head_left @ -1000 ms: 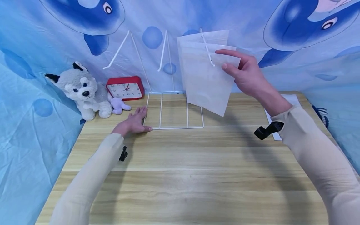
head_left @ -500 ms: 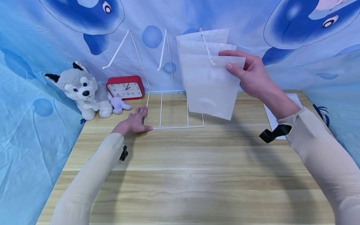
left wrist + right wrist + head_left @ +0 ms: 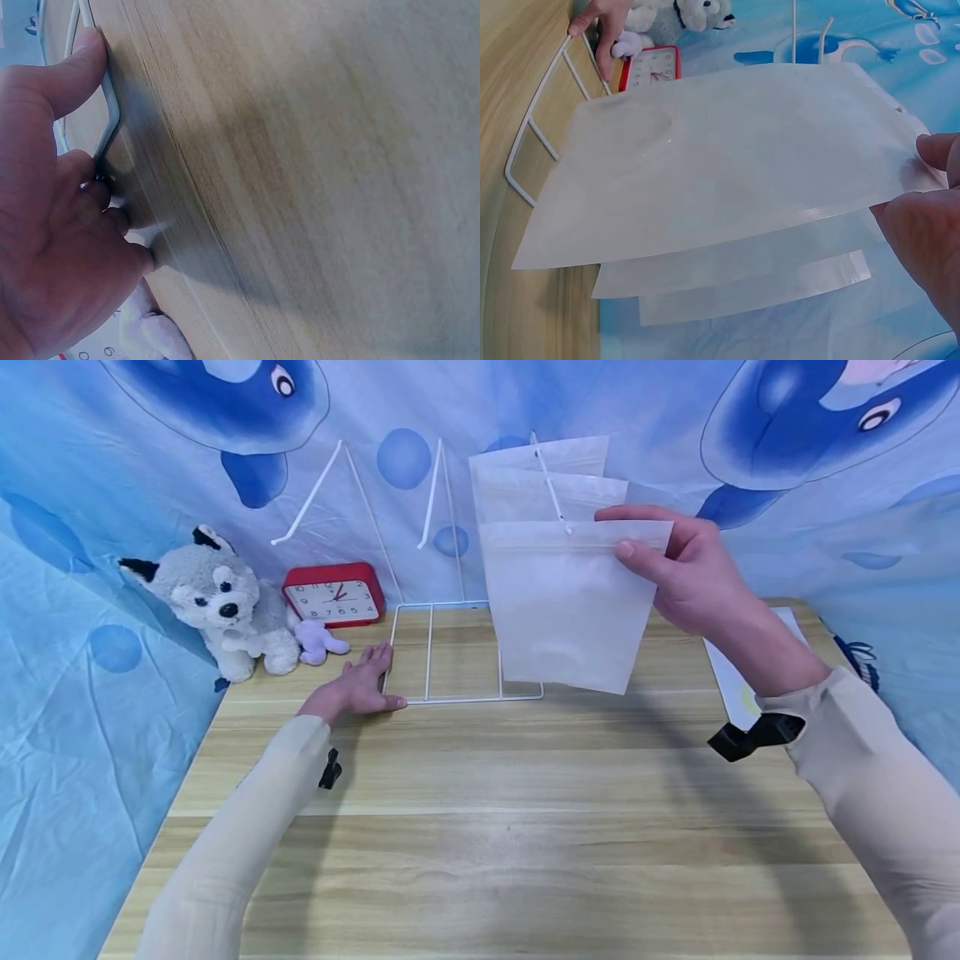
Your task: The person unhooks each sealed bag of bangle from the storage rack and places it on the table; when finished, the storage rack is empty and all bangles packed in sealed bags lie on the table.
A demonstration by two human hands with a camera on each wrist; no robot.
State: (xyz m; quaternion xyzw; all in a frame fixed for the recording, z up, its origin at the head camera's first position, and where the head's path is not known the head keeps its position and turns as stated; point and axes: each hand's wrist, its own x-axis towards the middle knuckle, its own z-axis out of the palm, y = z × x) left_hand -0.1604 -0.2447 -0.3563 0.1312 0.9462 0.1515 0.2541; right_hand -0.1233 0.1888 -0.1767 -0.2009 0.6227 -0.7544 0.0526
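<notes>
Translucent white film at the right prong (image 3: 550, 485) of a wire rack (image 3: 465, 702): front bag (image 3: 570, 610) pinched by its upper right corner between thumb and fingers of the right hand (image 3: 678, 564), hence immediately left of that hand and hanging mostly below it. Held by the corner, probably, to keep the top middle free around the prong's tip (threaded on it or just clear, cannot tell). Behind, two more bags (image 3: 517, 493) on the same prong, each partly covered. Near the table's (image 3: 450, 877) back edge, at the rack base's front left corner, left hand (image 3: 362, 683) with fingers spread, grasping nothing, thumb against the wire; likely put there to steady the frame. Toward the table's back left corner, red clock (image 3: 335, 597), plush dog (image 3: 221, 606) and lavender plush (image 3: 315, 639); along the right edge, near the back, white sheet (image 3: 729, 681).
</notes>
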